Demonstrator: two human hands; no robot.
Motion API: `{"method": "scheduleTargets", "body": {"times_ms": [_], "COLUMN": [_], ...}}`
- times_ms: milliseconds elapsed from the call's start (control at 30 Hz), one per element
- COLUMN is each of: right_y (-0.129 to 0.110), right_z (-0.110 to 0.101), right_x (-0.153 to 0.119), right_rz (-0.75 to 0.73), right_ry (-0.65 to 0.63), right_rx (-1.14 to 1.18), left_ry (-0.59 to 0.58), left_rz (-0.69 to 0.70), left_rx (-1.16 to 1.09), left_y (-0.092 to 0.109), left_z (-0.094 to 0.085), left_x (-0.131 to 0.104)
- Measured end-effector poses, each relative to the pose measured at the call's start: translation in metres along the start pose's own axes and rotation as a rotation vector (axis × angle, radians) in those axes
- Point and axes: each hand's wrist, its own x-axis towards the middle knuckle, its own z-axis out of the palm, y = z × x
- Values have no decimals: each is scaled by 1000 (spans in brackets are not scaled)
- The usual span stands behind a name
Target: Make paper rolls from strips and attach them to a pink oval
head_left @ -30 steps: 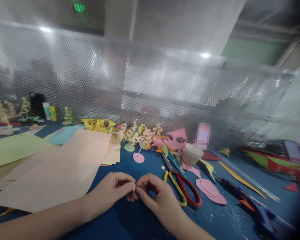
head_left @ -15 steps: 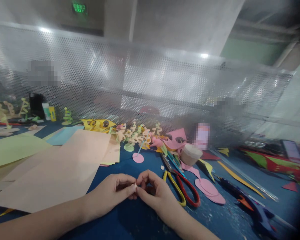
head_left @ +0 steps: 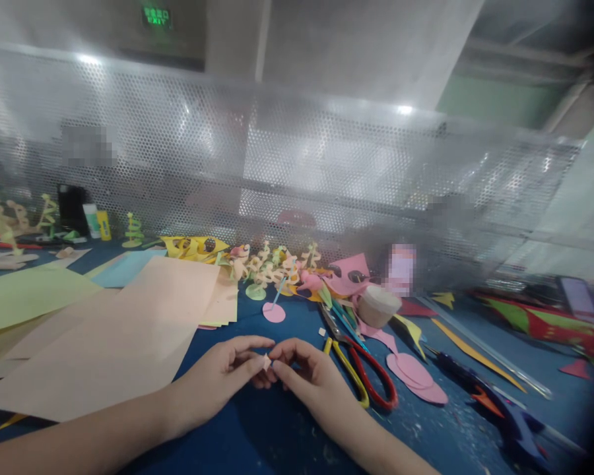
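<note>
Between the fingertips of my two hands sits a tiny pale pink paper star (head_left: 266, 361), partly covered by the fingers. My left hand (head_left: 228, 373) pinches it with thumb and forefinger. From the other side my right hand (head_left: 304, 373) closes thumb and curled fingers at its edge. Just beyond them stands a pink paper disc (head_left: 274, 313) with a thin blue stick (head_left: 280, 290) rising from it at a tilt. Scissors (head_left: 359, 366) with one yellow and one red handle loop lie open beside my right hand.
Large paper sheets (head_left: 123, 330) cover the left side. Spiral paper trees (head_left: 264, 267) and scraps crowd the back. At right are a white tub (head_left: 377, 305), pink paper ovals (head_left: 416, 377) and a dark blue glue gun (head_left: 505, 402). A perforated metal screen (head_left: 297, 158) stands behind.
The fingers have shifted slightly around the small paper star. More of it shows now, and my left forefinger is straighter. Everything else on the table stays in place.
</note>
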Motion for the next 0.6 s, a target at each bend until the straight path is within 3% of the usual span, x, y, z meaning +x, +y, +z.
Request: {"method": "scheduleTargets", "body": {"times_ms": [600], "right_y": [9], "right_z": [2], "right_x": [2], "right_rz": [77], "right_ry": [-14], "right_rx": [72], "left_ry": [-49], "left_rz": [19], "left_rx": [42], "left_y": [-2], "left_z": [0], "left_x": [-2]}}
